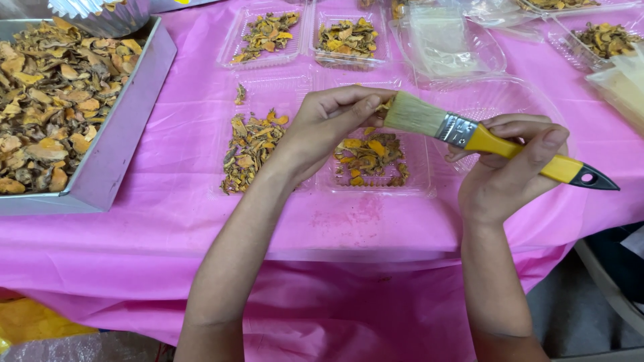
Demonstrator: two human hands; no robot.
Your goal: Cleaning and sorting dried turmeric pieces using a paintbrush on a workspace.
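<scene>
Forearms reached up from the near edge of the table, which was draped in a pink cloth (168,221). Our right hand (506,167) was closed around the yellow handle of a paintbrush (483,139), fingers wrapped over it just behind the metal ferrule, the dark tip of the handle pointing toward the right edge. Our left hand (329,124) was pinched shut at the pale bristles, thumb and fingertips touching them; whether a small piece sat between the fingers we could not tell.

Beneath both hands lay a clear plastic tray (416,188) holding a small heap of orange-yellow dried slices (369,155). Just to its left, a second heap of slices (249,147) lay in another clear tray (its rim was hard to make out against the cloth).

At the left edge stood a large grey metal tray (117,151), piled with dried slices of the same kind. A crinkled foil cup (100,15) rested at its far corner.

Farther back, near the far edge, two more clear trays (305,40) sat side by side, each with a small portion of slices. To their right lay empty clear lids (449,43), and toward the far right corner another filled tray (600,40).
</scene>
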